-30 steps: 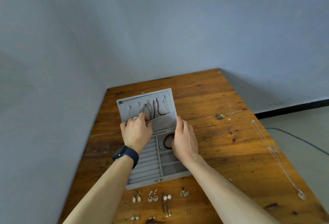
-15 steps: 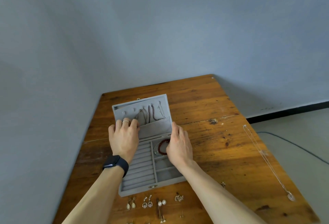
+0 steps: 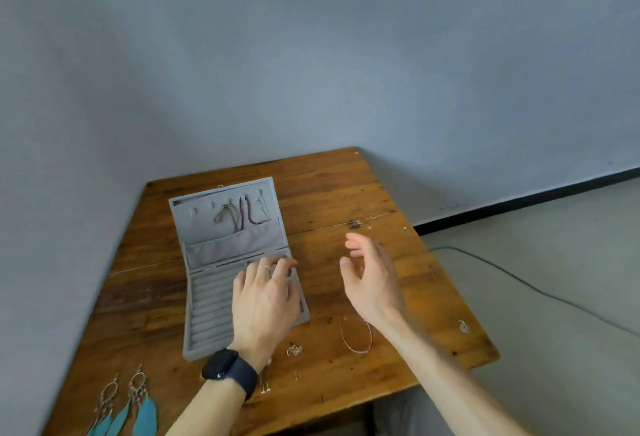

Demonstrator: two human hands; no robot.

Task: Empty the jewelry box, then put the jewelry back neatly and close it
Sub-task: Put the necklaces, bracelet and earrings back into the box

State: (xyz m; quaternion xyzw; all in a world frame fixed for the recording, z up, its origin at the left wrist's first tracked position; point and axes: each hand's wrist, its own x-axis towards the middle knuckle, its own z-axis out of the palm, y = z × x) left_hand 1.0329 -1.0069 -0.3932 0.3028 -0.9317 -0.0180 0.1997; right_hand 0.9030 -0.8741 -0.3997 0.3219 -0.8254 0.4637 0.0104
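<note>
The jewelry box (image 3: pixel 207 311) lies open on the left of the tabletop (image 3: pixel 346 193). The left hand (image 3: pixel 265 300) reaches palm-down into its right compartments, fingertips bent, perhaps pinching something; that cannot be told. The right hand (image 3: pixel 372 283) hovers beside the box, fingers loose, empty.

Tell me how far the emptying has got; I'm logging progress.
Done: feather earrings, small earrings and a thin bangle lie on the table, and the ring rows of the jewelry box look bare. In hand: the left hand reaches into the box's right compartments; whether its fingers hold anything is hidden. The right hand hovers open, empty. Left: necklaces hanging in the lid, then repacking and closing.
</note>
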